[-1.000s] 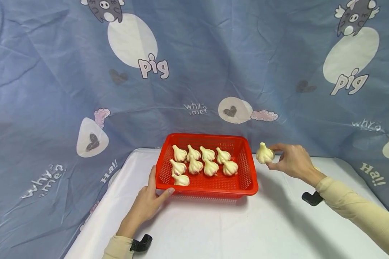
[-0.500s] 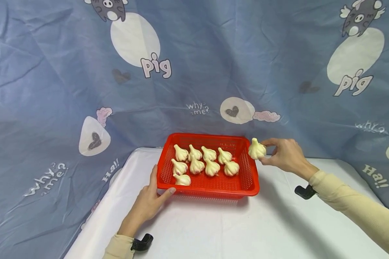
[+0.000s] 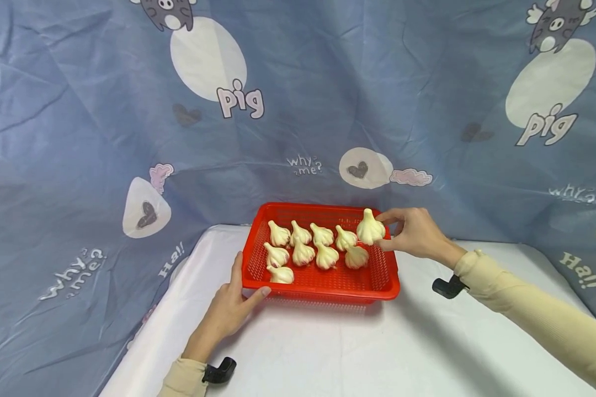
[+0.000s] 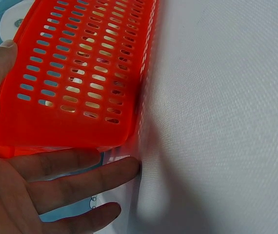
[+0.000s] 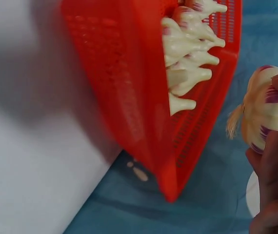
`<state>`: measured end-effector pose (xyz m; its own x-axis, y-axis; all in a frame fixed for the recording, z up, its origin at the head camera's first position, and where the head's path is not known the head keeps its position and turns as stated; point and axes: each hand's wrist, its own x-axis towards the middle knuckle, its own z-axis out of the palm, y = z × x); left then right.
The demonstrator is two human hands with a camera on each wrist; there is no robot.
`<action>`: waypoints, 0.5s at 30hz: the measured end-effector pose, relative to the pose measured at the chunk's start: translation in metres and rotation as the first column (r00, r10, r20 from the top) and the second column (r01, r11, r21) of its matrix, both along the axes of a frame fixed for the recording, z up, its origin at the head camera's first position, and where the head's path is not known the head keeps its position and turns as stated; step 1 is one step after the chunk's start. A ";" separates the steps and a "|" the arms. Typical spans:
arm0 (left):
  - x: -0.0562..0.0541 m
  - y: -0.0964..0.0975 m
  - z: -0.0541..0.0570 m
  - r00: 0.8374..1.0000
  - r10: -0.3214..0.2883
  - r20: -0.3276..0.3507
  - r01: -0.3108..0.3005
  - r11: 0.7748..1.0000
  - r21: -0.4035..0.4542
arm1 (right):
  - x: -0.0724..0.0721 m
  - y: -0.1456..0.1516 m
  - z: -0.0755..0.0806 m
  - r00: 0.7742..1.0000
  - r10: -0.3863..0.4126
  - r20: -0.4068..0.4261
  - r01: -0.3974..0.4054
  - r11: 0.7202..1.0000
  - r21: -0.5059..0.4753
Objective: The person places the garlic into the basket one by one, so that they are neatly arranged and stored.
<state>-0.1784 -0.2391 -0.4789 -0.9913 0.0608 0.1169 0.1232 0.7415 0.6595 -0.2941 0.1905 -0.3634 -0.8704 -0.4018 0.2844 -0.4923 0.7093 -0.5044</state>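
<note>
My right hand [image 3: 413,234] pinches a garlic bulb [image 3: 370,227] between thumb and fingers, its stem pointing up. That bulb hangs over the right part of the red plastic basket [image 3: 323,289]; in the right wrist view the same garlic bulb [image 5: 263,112] shows purple streaks and a tuft of roots. My left hand [image 3: 227,309] holds the basket's near left corner, thumb along the front and a finger up the left side. Several garlic bulbs [image 3: 326,256] lie in the basket in rows, stems mostly toward the back. In the left wrist view, other fingers [image 4: 80,185] stretch out straight beside the basket.
The basket stands on a white-covered table [image 3: 328,353]. Close behind it hangs a blue printed cloth [image 3: 298,110], which also runs down both sides. A black band [image 3: 219,370] sits on the left wrist, another black band [image 3: 449,286] on the right.
My right hand has carried the garlic bulb leftward, from beside the basket to above its right part. My left hand has stayed at the corner. The view has shifted slightly.
</note>
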 end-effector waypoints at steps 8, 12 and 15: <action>0.000 0.001 -0.002 1.000 0.000 -0.005 0.000 1.000 0.007 | -0.009 -0.022 0.000 0.997 0.080 0.009 -0.079 0.996 -0.033; 0.000 0.000 -0.001 1.000 0.001 -0.007 -0.001 1.000 0.002 | -0.015 -0.035 -0.003 0.993 0.116 0.012 -0.115 0.992 -0.052; 0.000 0.001 -0.002 1.000 -0.001 -0.004 0.001 1.000 0.001 | -0.019 -0.044 -0.006 0.991 0.129 0.022 -0.127 0.990 -0.053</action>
<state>-0.1784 -0.2385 -0.4807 -0.9907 0.0620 0.1211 0.1270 0.7406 0.6598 -0.3135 0.1469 -0.3696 -0.8199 -0.4958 0.2863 -0.5641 0.6142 -0.5518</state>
